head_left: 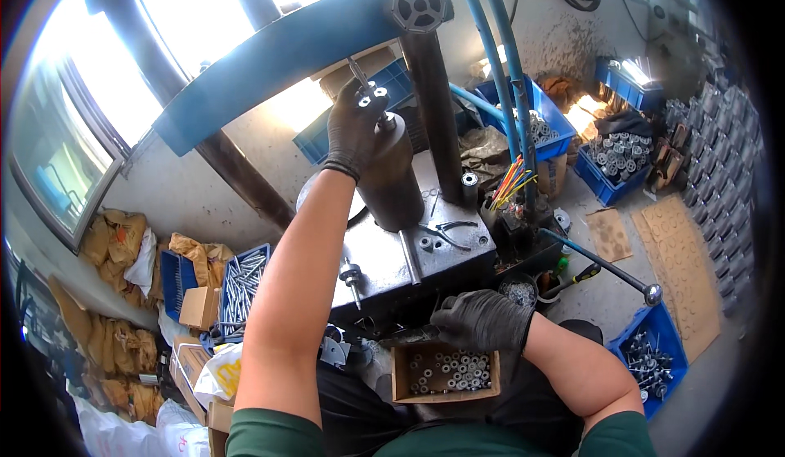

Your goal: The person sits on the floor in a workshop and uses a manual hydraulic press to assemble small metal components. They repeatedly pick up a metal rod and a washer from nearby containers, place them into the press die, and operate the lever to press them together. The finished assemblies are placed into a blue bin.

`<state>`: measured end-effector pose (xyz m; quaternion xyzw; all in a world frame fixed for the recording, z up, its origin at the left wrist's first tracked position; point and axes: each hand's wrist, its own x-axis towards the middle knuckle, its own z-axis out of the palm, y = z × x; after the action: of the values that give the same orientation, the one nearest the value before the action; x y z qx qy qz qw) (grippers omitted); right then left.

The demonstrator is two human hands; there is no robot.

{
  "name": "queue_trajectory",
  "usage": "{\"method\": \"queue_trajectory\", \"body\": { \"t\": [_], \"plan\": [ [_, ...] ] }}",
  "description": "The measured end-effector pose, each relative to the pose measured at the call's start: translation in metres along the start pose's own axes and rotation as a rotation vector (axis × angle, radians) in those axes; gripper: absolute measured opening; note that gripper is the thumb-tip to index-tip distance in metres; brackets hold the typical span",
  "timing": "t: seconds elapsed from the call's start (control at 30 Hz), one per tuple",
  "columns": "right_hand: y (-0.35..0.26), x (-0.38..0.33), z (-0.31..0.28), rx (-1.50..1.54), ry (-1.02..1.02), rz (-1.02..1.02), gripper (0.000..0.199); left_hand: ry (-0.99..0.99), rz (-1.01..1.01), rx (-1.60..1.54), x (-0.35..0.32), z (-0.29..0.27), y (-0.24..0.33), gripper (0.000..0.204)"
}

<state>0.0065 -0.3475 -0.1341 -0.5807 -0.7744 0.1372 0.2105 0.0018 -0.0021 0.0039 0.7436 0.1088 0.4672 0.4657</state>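
My left hand (350,134), in a black glove, is raised at the top of a dark upright metal cylinder (386,179). Its fingers close round a shiny metal part with round ends (374,96). My right hand (488,320), also gloved, has its fingers curled above a wooden box (402,381) of small metal rings (468,369); whatever those fingers hold is hidden. On the metal block (380,277) under the cylinder lie a rod (410,258), a stepped metal fitting (351,275) and black-handled pliers (448,235).
A blue press beam (286,52) arches overhead, beside a dark column (435,122). The long lever (601,265) with a ball end reaches out at right. Blue bins hold bolts (241,289), round metal parts (619,154) and rods with washers (648,363). Cardboard (679,269) lies on the floor.
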Motion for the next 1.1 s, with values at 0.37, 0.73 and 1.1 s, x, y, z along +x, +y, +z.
{"method": "queue_trajectory", "body": {
  "t": [0.37, 0.73, 1.1],
  "plan": [
    [-0.028, -0.033, -0.069, -0.081, 0.178, 0.036, 0.024, 0.007, -0.058, -0.035, -0.003, 0.002, 0.001, 0.057],
    [-0.045, -0.155, -0.178, -0.474, -0.041, 0.547, 0.025, 0.078, -0.123, 0.16, -0.004, 0.008, 0.015, 0.053],
    [-0.055, -0.171, -0.141, -0.48, -0.118, 0.576, 0.023, 0.056, -0.038, 0.264, -0.005, 0.002, 0.01, 0.053]
  ]
}}
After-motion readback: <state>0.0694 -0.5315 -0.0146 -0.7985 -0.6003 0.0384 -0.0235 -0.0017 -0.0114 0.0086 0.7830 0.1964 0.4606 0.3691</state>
